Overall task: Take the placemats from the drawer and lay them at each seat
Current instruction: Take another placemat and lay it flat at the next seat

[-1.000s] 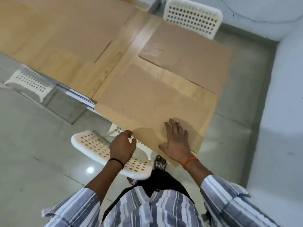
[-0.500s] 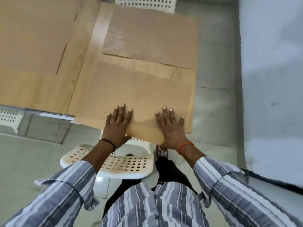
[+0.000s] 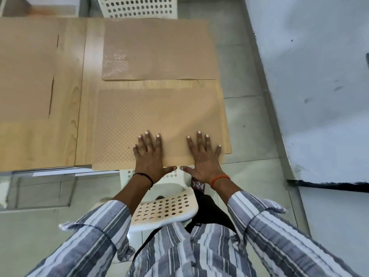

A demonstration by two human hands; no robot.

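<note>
Both hands lie flat with fingers spread on the near placemat [image 3: 159,124], the left hand [image 3: 149,154] and right hand [image 3: 203,156] side by side at its near edge, thumbs pointing toward each other off the edge. The mat lies on the tabletop [image 3: 79,108] at the near right corner. A far placemat [image 3: 159,48] lies just beyond it, a bare strip between the 2. A white chair [image 3: 165,208] stands below the hands.
</note>
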